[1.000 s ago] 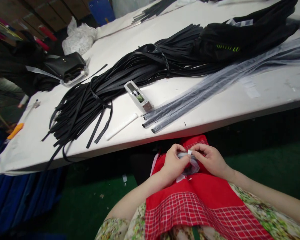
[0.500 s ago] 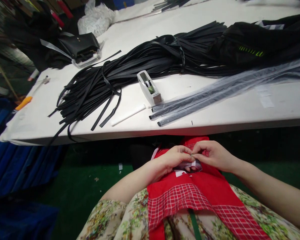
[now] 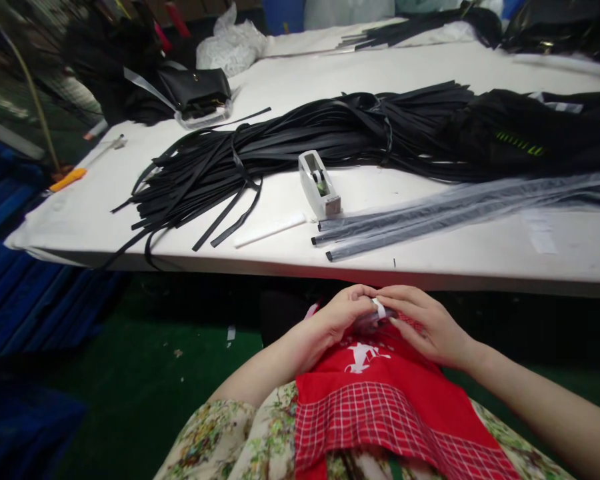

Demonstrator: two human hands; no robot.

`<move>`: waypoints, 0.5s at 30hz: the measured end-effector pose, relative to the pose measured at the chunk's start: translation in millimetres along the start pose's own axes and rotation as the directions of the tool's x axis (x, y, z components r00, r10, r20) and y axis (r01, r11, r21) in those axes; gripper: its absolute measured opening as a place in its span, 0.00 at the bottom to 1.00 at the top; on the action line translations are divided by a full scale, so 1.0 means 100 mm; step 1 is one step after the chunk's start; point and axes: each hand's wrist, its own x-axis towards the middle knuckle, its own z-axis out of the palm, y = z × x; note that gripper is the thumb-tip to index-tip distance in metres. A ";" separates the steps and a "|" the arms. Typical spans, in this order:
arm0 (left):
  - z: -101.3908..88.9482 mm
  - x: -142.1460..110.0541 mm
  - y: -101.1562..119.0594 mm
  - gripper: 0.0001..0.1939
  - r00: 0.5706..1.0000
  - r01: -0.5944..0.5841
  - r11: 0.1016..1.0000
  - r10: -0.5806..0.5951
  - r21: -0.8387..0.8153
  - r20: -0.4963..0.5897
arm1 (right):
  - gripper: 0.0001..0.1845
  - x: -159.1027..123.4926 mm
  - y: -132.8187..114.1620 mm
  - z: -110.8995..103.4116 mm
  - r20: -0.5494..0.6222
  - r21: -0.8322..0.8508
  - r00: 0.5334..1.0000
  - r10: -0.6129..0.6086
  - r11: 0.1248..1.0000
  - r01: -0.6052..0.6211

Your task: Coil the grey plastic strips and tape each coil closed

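Here, nearer the body than the tape dispenser and slightly right of it, the small bundle sits between half-closed hands, left hand curled round it, right hand fingering its white band, long axis unclear.

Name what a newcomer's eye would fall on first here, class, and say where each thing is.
Probably the big bundle of black strips, sprawled across the white table. The bright red apron stands out below, with the left hand and right hand around a small bundle above it. A pale tape dispenser sits in front of the strips.
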 end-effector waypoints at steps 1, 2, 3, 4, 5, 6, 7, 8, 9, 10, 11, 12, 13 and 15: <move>-0.02 -0.01 0.03 0.18 0.999 -0.036 0.999 0.036 -0.004 -0.009 | 0.20 0.08 0.04 -0.03 -0.045 0.016 0.999 0.017 1.000 -0.017; -0.04 -0.02 0.06 0.19 0.997 -0.071 0.997 0.071 -0.006 -0.018 | 0.19 0.18 0.09 -0.07 -0.105 0.019 0.994 0.039 0.999 -0.037; -0.07 -0.03 0.10 0.19 0.994 -0.104 0.995 0.104 -0.005 -0.023 | 0.18 0.30 0.15 -0.11 -0.175 0.010 0.983 0.063 0.998 -0.062; -0.09 -0.05 0.13 0.20 0.991 -0.134 0.991 0.134 -0.002 -0.027 | 0.17 0.43 0.21 -0.16 -0.245 -0.004 0.966 0.082 0.996 -0.086; -0.12 -0.07 0.16 0.21 0.986 -0.163 0.987 0.163 -0.002 -0.034 | 0.17 0.58 0.29 -0.21 -0.304 -0.014 0.948 0.096 0.994 -0.105; -0.15 -0.08 0.19 0.23 0.981 -0.190 0.982 0.189 -0.002 -0.043 | 0.17 0.75 0.36 -0.26 -0.345 -0.014 0.933 0.103 0.993 -0.114; -0.17 -0.10 0.20 0.24 0.975 -0.213 0.977 0.213 0.004 -0.056 | 0.17 0.93 0.44 -0.29 -0.369 -0.001 0.923 0.110 0.993 -0.119; -0.19 -0.11 0.22 0.25 0.969 -0.235 0.972 0.235 0.013 -0.072 | 0.17 1.12 0.51 -0.31 -0.380 0.024 0.916 0.127 0.992 -0.128; -0.21 -0.13 0.22 0.25 0.963 -0.254 0.967 0.255 0.021 -0.087 | 0.17 1.31 0.58 -0.32 -0.379 0.067 0.910 0.170 0.985 -0.156; -0.23 -0.14 0.22 0.26 0.957 -0.272 0.962 0.273 0.029 -0.101 | 0.18 1.50 0.64 -0.31 -0.365 0.122 0.902 0.231 0.972 -0.200; -0.24 -0.15 0.21 0.26 0.950 -0.289 0.957 0.292 0.035 -0.113 | 0.19 1.68 0.71 -0.29 -0.341 0.176 0.892 0.297 0.952 -0.250; -0.26 -0.15 0.20 0.27 0.942 -0.308 0.951 0.310 0.040 -0.124 | 0.19 1.86 0.76 -0.26 -0.310 0.221 0.881 0.358 0.928 -0.300; -0.29 -0.16 0.19 0.27 0.935 -0.326 0.944 0.329 0.044 -0.134 | 0.19 2.02 0.82 -0.22 -0.276 0.255 0.871 0.406 0.905 -0.341; -0.33 -0.19 0.17 0.27 0.921 -0.355 0.933 0.360 0.064 -0.151 | 0.19 2.28 0.89 -0.11 -0.216 0.295 0.860 0.462 0.871 -0.393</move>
